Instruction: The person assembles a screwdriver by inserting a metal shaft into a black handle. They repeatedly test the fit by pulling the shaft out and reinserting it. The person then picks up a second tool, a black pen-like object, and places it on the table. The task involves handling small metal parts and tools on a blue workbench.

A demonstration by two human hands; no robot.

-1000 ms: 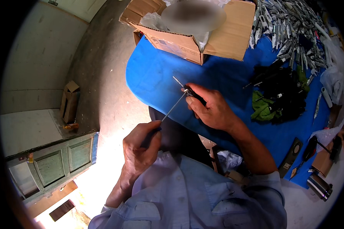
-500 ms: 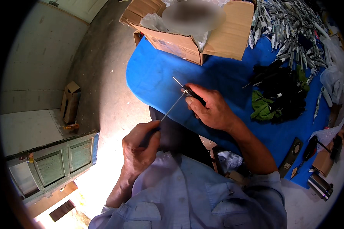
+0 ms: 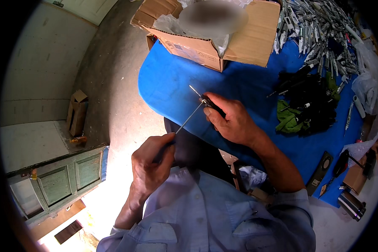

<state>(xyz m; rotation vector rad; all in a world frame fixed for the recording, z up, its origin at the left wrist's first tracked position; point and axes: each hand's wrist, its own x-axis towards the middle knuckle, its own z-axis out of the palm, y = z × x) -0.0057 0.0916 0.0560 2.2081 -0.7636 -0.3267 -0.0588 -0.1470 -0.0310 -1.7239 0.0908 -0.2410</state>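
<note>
My left hand (image 3: 152, 161) is closed round the dark handle of a screwdriver (image 3: 188, 118), whose thin metal shaft slants up to the right. Its tip meets a small black device (image 3: 214, 108) gripped between the thumb and fingers of my right hand (image 3: 236, 122). A thin metal pin (image 3: 194, 90) sticks out of the device's far end. My right fingers cover most of the device, and both hands are raised over the near edge of the blue table (image 3: 176, 90).
An open cardboard box (image 3: 193, 52) with plastic lining stands at the back. Several slim grey and white parts (image 3: 319, 38) form a heap at the far right, with black parts (image 3: 311, 98) on a green cloth (image 3: 287, 119) nearer. A metal cylinder (image 3: 352, 205) sits at lower right.
My left hand has shifted very slightly left and down with the screwdriver. The right hand and the black device have stayed almost still.
</note>
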